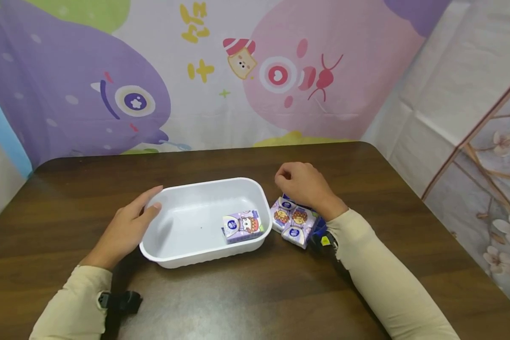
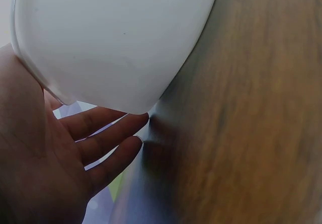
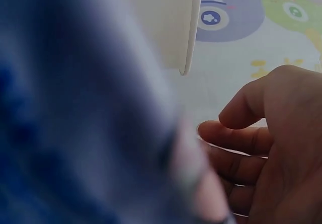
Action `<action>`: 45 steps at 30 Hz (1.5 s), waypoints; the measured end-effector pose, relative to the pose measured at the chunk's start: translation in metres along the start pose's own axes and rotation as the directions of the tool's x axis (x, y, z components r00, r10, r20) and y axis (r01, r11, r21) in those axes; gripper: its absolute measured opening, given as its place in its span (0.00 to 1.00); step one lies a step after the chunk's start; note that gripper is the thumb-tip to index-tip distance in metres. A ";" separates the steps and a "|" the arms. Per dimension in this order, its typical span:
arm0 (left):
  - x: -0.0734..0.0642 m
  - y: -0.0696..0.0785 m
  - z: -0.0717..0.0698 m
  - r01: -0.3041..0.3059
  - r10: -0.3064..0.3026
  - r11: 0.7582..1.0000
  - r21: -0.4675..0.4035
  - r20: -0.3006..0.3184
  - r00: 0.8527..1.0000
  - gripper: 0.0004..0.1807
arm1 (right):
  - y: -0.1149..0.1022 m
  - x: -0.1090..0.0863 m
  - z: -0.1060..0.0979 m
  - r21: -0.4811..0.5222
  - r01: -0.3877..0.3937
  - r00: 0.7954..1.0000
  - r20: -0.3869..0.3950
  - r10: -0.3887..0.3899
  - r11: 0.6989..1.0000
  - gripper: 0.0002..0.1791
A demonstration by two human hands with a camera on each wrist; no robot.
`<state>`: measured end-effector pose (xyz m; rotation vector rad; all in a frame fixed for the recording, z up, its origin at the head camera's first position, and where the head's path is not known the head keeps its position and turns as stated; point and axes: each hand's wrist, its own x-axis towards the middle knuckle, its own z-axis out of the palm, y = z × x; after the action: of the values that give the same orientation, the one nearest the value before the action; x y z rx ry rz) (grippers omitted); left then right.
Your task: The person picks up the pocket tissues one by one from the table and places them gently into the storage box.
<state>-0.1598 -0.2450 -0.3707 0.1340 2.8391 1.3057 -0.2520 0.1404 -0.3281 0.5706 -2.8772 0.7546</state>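
A white plastic basin (image 1: 182,226) stands on the table, with a purple-and-white tissue pack (image 1: 243,225) at its right end. At the basin's left end is my left hand (image 1: 127,224), thumb over the rim and the other fingers along the outside. The left wrist view shows those fingers (image 2: 108,141) spread and fairly straight beside the wall. My right hand (image 1: 303,184) hovers behind a small pile of tissue packs (image 1: 295,222) to the right of the basin. Its fingers curl loosely, with nothing between thumb and fingertips in the right wrist view. The wrist partly covers the pile.
The brown wooden table (image 1: 221,297) reaches back to a cartoon-printed cloth (image 1: 212,104). A flowered panel (image 1: 493,198) stands along the right side. Close to the right wrist camera, a blurred blue-and-purple pack (image 3: 90,123) fills much of the view.
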 end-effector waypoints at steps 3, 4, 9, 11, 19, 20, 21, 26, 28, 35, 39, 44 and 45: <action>0.000 0.001 0.000 0.000 0.000 1.000 0.001 0.000 1.000 0.33 | 0.001 0.001 0.000 -0.018 -0.018 1.000 0.014 0.018 1.000 0.11; -0.001 0.001 0.000 0.000 0.000 1.000 0.001 0.000 1.000 0.33 | 0.001 0.001 0.001 -0.025 -0.026 0.999 0.019 0.026 0.999 0.11; -0.001 0.001 0.000 -0.001 0.001 1.000 -0.001 0.002 1.000 0.33 | 0.003 0.001 0.001 -0.063 -0.057 0.998 0.034 0.059 0.996 0.11; -0.001 0.001 0.000 0.000 0.000 1.000 -0.003 0.001 1.000 0.33 | 0.004 0.001 0.001 -0.076 -0.063 0.997 0.040 0.066 0.995 0.11; -0.001 0.001 0.000 0.003 -0.003 1.000 -0.002 0.001 1.000 0.33 | 0.006 0.002 0.002 -0.089 -0.096 0.991 0.082 0.103 0.991 0.12; -0.001 0.001 0.000 0.003 -0.003 1.000 -0.002 0.000 1.000 0.33 | 0.007 0.002 0.002 -0.092 -0.099 0.990 0.088 0.107 0.991 0.12; -0.001 0.001 0.000 0.003 -0.003 1.000 -0.001 -0.001 1.000 0.33 | 0.007 0.002 0.002 -0.096 -0.103 0.989 0.093 0.111 0.990 0.12; -0.001 0.001 -0.001 0.003 -0.003 1.000 -0.001 -0.001 1.000 0.33 | 0.009 0.003 0.004 -0.119 -0.117 0.986 0.104 0.129 0.986 0.12; -0.001 0.001 -0.001 0.003 -0.003 1.000 -0.003 0.000 1.000 0.33 | 0.010 0.003 0.004 -0.126 -0.123 0.985 0.104 0.136 0.984 0.12; -0.001 0.001 0.000 -0.002 0.002 1.000 -0.003 -0.001 1.000 0.33 | 0.011 0.003 0.005 -0.153 -0.149 0.975 0.143 0.171 0.977 0.15; -0.001 0.000 0.000 -0.003 0.003 1.000 -0.003 0.001 1.000 0.33 | 0.012 0.003 0.004 -0.174 -0.148 0.970 0.166 0.177 0.974 0.16; 0.000 0.000 0.000 -0.007 0.007 1.000 -0.008 0.002 1.000 0.33 | 0.013 0.004 0.006 -0.198 -0.158 0.963 0.184 0.195 0.967 0.18; -0.001 0.000 0.000 -0.006 0.006 1.000 -0.009 0.001 1.000 0.33 | 0.014 0.004 0.006 -0.203 -0.164 0.961 0.188 0.202 0.965 0.18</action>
<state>-0.1593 -0.2452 -0.3707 0.1439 2.8339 1.3184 -0.2609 0.1471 -0.3389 0.3826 -3.1828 0.4621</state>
